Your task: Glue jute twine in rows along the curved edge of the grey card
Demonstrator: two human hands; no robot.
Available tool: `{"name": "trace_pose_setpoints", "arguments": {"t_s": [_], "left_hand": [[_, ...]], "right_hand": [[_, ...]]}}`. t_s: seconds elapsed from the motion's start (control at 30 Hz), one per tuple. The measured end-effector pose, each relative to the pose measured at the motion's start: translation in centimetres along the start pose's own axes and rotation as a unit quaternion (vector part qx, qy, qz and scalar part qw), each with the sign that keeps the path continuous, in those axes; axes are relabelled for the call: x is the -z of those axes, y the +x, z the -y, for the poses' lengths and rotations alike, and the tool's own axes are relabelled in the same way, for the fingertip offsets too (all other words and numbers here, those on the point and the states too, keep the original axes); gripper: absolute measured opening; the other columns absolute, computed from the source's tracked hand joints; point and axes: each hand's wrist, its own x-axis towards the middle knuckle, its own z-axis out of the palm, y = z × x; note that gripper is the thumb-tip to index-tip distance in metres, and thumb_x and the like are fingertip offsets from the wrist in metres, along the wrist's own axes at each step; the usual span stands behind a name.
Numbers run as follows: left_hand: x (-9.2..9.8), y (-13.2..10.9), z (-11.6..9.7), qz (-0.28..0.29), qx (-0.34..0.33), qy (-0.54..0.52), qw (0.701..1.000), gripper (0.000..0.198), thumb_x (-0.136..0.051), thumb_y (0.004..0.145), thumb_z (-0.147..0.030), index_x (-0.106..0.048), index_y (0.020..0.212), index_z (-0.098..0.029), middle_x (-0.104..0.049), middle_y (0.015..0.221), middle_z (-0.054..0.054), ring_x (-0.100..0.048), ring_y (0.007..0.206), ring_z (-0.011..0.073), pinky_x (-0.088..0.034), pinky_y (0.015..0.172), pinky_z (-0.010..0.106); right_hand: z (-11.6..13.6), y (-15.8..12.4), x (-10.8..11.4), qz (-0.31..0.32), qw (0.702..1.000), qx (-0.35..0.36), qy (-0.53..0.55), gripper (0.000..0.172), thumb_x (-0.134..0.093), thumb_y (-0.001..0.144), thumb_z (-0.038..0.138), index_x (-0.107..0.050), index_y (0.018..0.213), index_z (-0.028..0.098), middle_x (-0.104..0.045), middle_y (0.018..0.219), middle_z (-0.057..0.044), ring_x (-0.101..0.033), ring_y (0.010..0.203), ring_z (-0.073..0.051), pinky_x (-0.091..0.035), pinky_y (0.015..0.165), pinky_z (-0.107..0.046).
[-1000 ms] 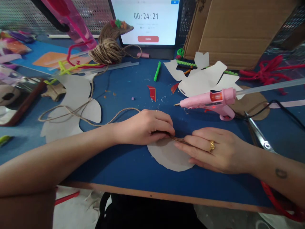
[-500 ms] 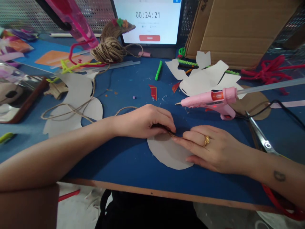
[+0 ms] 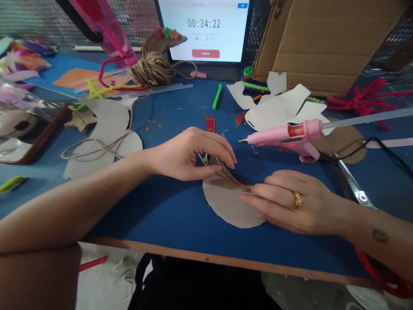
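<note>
A grey, roughly round piece of cardboard (image 3: 226, 202) lies before me, with brown twine (image 3: 237, 181) in several strands along its far edge. My left hand (image 3: 193, 155) arches over that edge; its thumb tip touches the twine, and the fingers are spread apart from the thumb. My right hand (image 3: 290, 202), with a gold ring, grips the disc's right side and the twine's end there. Its fingertips press on the cardboard, and the thumb is partly hidden. Just beyond, a pink glue gun (image 3: 287, 135) lies with its nozzle pointing left.
Scissors (image 3: 361, 196) lie under my right forearm. White paper cutouts (image 3: 277, 107) and a cardboard box (image 3: 322, 47) stand behind the glue gun. A ball of twine (image 3: 151, 69) sits near the timer screen (image 3: 206, 30). Grey cutouts (image 3: 106, 120) with loose twine lie at left.
My left hand has lifted a little and its fingers have parted, showing more twine strands. My right hand has shifted slightly right along the disc.
</note>
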Motion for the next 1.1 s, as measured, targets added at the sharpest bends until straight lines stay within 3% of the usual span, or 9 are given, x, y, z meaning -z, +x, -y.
{"name": "trace_pose_setpoints", "arguments": {"t_s": [0.13, 0.27, 0.63, 0.83, 0.97, 1.1], "left_hand": [[-0.3, -0.6, 0.2, 0.028, -0.019, 0.073, 0.997, 0.022, -0.058, 0.085, -0.017, -0.066, 0.106, -0.018, -0.066, 0.105, 0.009, -0.061, 0.098, 0.0172, -0.051, 0.086, 0.029], [-1.1, -0.6, 0.3, 0.054, -0.032, 0.142, 0.988, 0.023, -0.054, 0.087, -0.017, -0.064, 0.107, -0.015, -0.064, 0.106, 0.011, -0.057, 0.102, 0.02, -0.047, 0.091, 0.034], [-1.8, -0.1, 0.3, 0.047, -0.027, 0.161, 0.985, 0.022, -0.045, 0.092, -0.017, -0.067, 0.098, -0.016, -0.064, 0.099, 0.009, -0.056, 0.096, 0.0173, -0.045, 0.087, 0.031], [-2.2, 0.0, 0.5, 0.035, -0.055, 0.197, 0.978, 0.026, -0.041, 0.094, -0.016, -0.067, 0.099, -0.016, -0.065, 0.102, 0.01, -0.056, 0.099, 0.0188, -0.044, 0.093, 0.035], [-2.1, -0.2, 0.6, 0.028, -0.073, 0.201, 0.977, 0.024, -0.045, 0.094, -0.02, -0.065, 0.105, -0.015, -0.064, 0.108, 0.011, -0.056, 0.104, 0.0195, -0.043, 0.097, 0.037], [-1.7, -0.5, 0.9, 0.026, -0.059, 0.199, 0.978, 0.023, -0.052, 0.091, -0.026, -0.063, 0.111, -0.019, -0.064, 0.111, 0.01, -0.056, 0.108, 0.0198, -0.043, 0.098, 0.038]], "right_hand": [[-0.1, -0.1, 0.2, -0.007, 1.0, -0.004, -0.021, 0.019, -0.063, 0.081, 0.02, -0.066, 0.1, 0.016, -0.069, 0.101, -0.002, -0.057, 0.087, -0.018, -0.049, 0.074, -0.033], [-0.2, 0.0, 0.2, -0.013, 0.999, -0.018, -0.032, 0.02, -0.062, 0.083, 0.02, -0.065, 0.103, 0.017, -0.071, 0.101, -0.002, -0.06, 0.088, -0.018, -0.053, 0.072, -0.033], [0.0, 0.0, 0.2, -0.016, 1.0, -0.012, 0.008, 0.024, -0.058, 0.084, 0.018, -0.063, 0.107, 0.014, -0.072, 0.092, -0.006, -0.063, 0.078, -0.018, -0.057, 0.065, -0.032], [-0.4, 0.0, 0.2, -0.01, 0.986, -0.073, 0.152, 0.027, -0.054, 0.087, 0.018, -0.059, 0.114, 0.013, -0.07, 0.098, -0.006, -0.06, 0.085, -0.016, -0.054, 0.074, -0.033], [-0.8, 0.1, 0.3, -0.046, 0.976, -0.135, 0.164, 0.022, -0.055, 0.087, 0.017, -0.062, 0.107, 0.014, -0.07, 0.097, -0.007, -0.061, 0.086, -0.016, -0.052, 0.079, -0.034], [-0.8, 0.0, 0.3, -0.045, 0.976, -0.145, 0.158, 0.019, -0.053, 0.088, 0.018, -0.064, 0.104, 0.016, -0.07, 0.083, -0.004, -0.062, 0.077, -0.014, -0.052, 0.073, -0.031]]}}
